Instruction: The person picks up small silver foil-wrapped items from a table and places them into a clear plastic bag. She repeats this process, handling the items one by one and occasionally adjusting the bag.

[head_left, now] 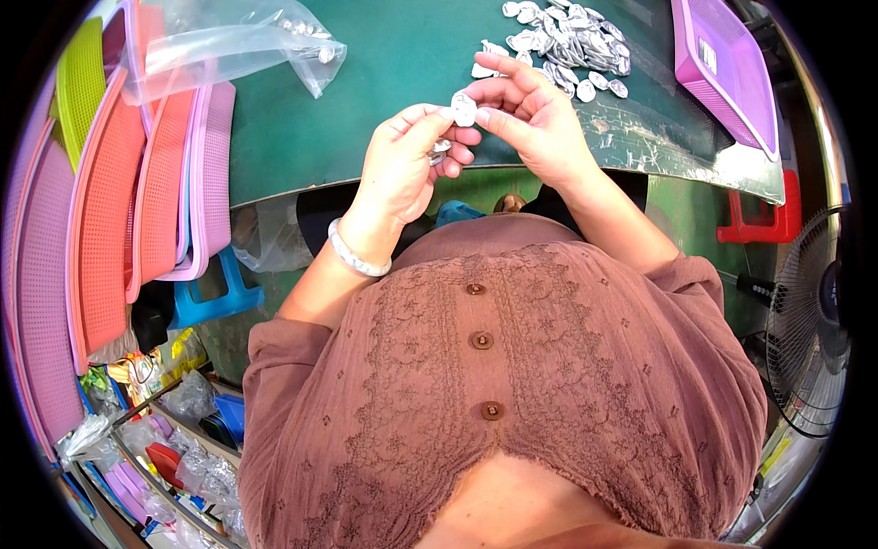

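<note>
Between my two hands, over the table's near edge, is a small round silvery metal piece (464,110). My left hand (409,151) pinches its left side with thumb and forefinger, and more silvery pieces (439,151) are tucked in its curled fingers. On the other side, the thumb and forefinger of my right hand (540,119) grip the same piece, while the other fingers spread apart. Beyond my right hand lies a loose pile of similar silvery pieces (581,41) on the green table (393,55). Their exact kind is too small to tell.
A clear plastic bag (247,46) holding some silvery pieces lies at the far left. A purple basket (732,82) sits at the table's right end. Stacked orange and purple baskets (110,210) stand left. A fan (809,311) and a red stool (764,215) are at right.
</note>
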Tool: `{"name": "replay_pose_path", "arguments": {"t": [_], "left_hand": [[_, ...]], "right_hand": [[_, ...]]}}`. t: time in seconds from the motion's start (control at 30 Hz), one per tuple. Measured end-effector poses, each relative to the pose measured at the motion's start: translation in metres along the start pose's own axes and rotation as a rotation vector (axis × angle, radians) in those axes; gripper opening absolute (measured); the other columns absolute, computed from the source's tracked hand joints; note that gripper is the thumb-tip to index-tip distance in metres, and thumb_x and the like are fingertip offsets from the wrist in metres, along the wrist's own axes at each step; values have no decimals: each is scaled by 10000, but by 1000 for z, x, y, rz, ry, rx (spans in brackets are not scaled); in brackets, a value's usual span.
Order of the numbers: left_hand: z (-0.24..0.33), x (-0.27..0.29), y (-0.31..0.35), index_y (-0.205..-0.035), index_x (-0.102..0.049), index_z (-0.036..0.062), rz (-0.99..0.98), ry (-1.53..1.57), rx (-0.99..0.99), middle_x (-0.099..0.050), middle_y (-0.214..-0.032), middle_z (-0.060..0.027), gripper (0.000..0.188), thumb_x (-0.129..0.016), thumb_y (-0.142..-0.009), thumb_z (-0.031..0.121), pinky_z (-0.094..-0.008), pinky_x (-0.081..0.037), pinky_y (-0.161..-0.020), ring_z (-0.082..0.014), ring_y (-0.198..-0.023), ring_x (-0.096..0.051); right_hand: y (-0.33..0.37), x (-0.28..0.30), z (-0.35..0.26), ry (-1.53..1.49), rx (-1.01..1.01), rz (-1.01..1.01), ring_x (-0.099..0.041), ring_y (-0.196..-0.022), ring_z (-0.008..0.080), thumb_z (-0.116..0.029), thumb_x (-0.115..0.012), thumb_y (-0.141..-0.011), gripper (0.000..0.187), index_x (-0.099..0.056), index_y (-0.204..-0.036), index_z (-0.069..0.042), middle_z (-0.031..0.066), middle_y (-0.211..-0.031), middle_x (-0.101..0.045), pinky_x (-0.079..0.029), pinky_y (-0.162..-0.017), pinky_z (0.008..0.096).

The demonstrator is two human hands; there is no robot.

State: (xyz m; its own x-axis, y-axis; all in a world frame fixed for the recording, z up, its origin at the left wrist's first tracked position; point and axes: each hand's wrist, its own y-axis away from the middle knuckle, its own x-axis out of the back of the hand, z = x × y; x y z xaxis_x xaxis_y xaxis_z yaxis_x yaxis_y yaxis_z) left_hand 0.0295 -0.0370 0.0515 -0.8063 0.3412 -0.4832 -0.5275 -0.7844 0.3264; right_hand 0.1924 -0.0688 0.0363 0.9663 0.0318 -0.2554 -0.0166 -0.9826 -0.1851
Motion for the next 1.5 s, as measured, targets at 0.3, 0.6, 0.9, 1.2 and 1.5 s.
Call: {"name": "replay_pose_path", "arguments": {"t": [0.3,0.6,0.9,1.2,1.5], "left_hand": [[1,2,-1,-875,-577,20,-17,16,16,-624,-756,-73,155,-517,-872,164,-207,-458,-512,-109,-602,-572],[-3,2,-4,-911,-560,14,23,24,-32,-624,-782,-82,145,-514,-875,147,-209,-460,-510,-115,-601,-577],[-5,-1,-4,-973,-560,-15,-48,67,-32,-618,-809,-104,220,-452,-902,163,-237,-475,-526,-154,-628,-593],[-3,10,-9,-1040,-535,-39,-106,124,51,-618,-897,-154,332,-394,-917,235,-238,-489,-567,-167,-687,-587],[-7,18,-11,-974,-540,-11,-71,154,62,-609,-857,-148,293,-448,-904,258,-248,-498,-564,-179,-688,-586]], "right_hand": [[-1,2,0,-57,-30,-15,-579,-910,156,13,-573,-801,453,-421,-1227,-10,105,-989,-600,-457,-834,287],[-2,2,-2,-49,-52,-30,-569,-914,142,26,-574,-798,496,-393,-1260,1,87,-993,-595,-450,-847,279],[2,-8,0,366,118,55,-541,-821,93,33,-586,-773,551,-390,-1282,-43,46,-931,-580,-438,-748,230],[-8,18,6,776,360,194,-560,-861,215,-12,-573,-758,428,-495,-1172,-86,60,-927,-634,-444,-730,299],[-4,23,-4,1191,385,-35,-483,-990,259,-68,-627,-701,488,-499,-1169,-116,48,-951,-617,-327,-876,413]]}}
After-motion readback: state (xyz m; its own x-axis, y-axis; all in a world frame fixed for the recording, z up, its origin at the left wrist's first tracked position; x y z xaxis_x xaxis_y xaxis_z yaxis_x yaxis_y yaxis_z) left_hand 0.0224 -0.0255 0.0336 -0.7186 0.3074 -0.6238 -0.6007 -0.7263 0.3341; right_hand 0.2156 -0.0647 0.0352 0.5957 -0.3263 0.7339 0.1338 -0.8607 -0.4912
